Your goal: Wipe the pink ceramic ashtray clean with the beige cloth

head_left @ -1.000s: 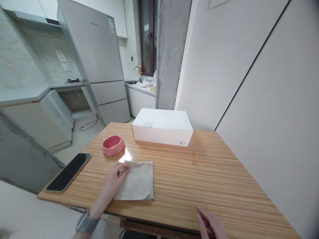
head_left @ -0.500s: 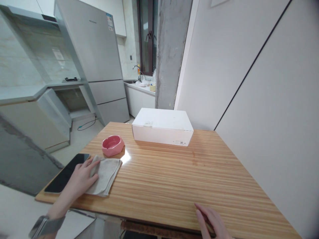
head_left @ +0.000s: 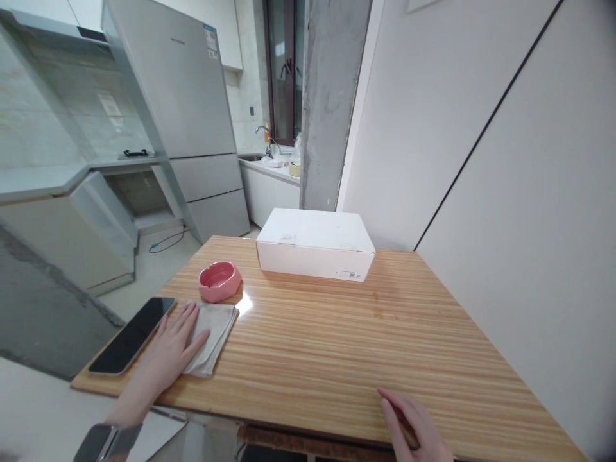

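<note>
My left hand (head_left: 166,353) lies flat on a folded beige cloth (head_left: 216,324), fingers stretched out and pointing away from me. The hand covers the cloth's left part. Just left of it is a black-screened tablet (head_left: 129,340). Beyond the cloth stands a pink faceted ashtray (head_left: 220,282), with nothing visible in it. Near the table's front edge, my right hand (head_left: 416,427) rests with a gap between thumb and forefinger and holds nothing visible; its lower part is cut off by the frame.
A closed white box (head_left: 315,247) sits at the far side of the wooden table (head_left: 337,340). A white wall (head_left: 520,212) runs along the right. Behind are a silver fridge (head_left: 178,96) and a sink counter (head_left: 274,179).
My left hand has moved slightly right and its fingers now lie flatter on the cloth, uncovering more of the tablet. My right hand is nearly unchanged.
</note>
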Motion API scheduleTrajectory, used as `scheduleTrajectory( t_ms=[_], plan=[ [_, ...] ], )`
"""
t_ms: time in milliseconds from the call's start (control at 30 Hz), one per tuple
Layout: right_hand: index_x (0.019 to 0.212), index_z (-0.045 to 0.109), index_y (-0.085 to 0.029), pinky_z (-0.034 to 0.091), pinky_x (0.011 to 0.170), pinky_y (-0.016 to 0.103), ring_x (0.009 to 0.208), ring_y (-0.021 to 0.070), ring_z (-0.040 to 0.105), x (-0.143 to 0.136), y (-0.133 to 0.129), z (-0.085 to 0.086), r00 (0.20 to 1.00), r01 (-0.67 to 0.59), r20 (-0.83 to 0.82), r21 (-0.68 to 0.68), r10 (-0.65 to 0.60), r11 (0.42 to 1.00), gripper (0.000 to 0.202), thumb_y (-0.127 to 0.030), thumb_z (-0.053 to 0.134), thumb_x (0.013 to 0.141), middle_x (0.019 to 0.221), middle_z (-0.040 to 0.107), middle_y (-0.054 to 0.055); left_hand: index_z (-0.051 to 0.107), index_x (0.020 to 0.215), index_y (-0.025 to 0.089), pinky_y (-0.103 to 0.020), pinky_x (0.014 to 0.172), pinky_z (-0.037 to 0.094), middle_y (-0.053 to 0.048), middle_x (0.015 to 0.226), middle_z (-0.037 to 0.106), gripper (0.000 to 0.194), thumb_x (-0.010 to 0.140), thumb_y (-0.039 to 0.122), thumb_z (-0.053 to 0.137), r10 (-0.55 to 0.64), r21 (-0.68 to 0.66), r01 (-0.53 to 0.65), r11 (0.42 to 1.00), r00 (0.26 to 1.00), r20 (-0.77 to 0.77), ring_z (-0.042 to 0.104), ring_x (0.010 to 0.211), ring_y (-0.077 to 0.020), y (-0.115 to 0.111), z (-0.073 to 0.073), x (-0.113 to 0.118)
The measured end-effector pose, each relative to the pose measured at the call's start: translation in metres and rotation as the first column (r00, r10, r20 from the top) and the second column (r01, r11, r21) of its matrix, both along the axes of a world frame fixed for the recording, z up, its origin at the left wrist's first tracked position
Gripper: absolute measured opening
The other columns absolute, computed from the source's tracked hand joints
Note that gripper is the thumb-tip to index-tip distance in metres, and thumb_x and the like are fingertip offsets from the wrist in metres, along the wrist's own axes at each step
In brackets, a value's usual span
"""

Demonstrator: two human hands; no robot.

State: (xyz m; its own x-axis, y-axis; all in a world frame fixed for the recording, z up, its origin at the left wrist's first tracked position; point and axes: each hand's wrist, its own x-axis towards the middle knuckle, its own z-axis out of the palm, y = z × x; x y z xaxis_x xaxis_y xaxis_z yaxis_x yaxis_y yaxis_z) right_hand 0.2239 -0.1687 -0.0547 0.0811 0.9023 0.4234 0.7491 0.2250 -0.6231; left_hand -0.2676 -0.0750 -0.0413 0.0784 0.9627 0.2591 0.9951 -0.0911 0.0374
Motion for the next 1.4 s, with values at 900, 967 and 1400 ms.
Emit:
scheduleTrajectory(
  t_ms=[900, 967, 1400],
  plan=[
    [0.080, 0.065, -0.021, 0.054, 0.067, 0.028, 0.071, 0.0206, 0.067, -0.101, 0.048, 0.036, 0.853, -0.286, -0.495, -0.179, 0.165, 0.942, 0.025, -0.043, 0.056, 0.089, 0.074, 0.070, 0.004, 0.057, 0.073, 0.019, -0.024, 0.062, 0.037, 0.000, 0.067, 0.058, 0.031, 0.093, 0.039, 0.046, -0.075, -0.097, 0.392, 0.915, 0.400, 0.914, 0.052, 0.065, -0.0142, -0.037, 0.032, 0.239],
    [0.079, 0.065, -0.021, 0.052, 0.067, 0.027, 0.071, 0.0200, 0.067, -0.102, 0.047, 0.039, 0.871, -0.284, -0.458, -0.167, 0.181, 0.944, 0.024, -0.040, 0.055, 0.089, 0.074, 0.070, 0.003, 0.060, 0.074, 0.018, -0.025, 0.064, 0.038, -0.001, 0.069, 0.061, 0.031, 0.093, 0.040, 0.046, -0.081, -0.104, 0.397, 0.912, 0.421, 0.903, 0.054, 0.067, -0.0152, -0.038, 0.034, 0.241],
    [0.082, 0.064, -0.022, 0.049, 0.071, 0.026, 0.076, 0.0193, 0.066, -0.102, 0.047, 0.041, 0.864, -0.329, -0.455, -0.185, 0.216, 0.926, 0.022, -0.036, 0.051, 0.092, 0.078, 0.070, 0.003, 0.063, 0.079, 0.019, -0.026, 0.066, 0.039, -0.002, 0.074, 0.065, 0.027, 0.093, 0.037, 0.048, -0.074, -0.107, 0.392, 0.914, 0.420, 0.904, 0.057, 0.070, -0.0157, -0.039, 0.036, 0.243]
  ],
)
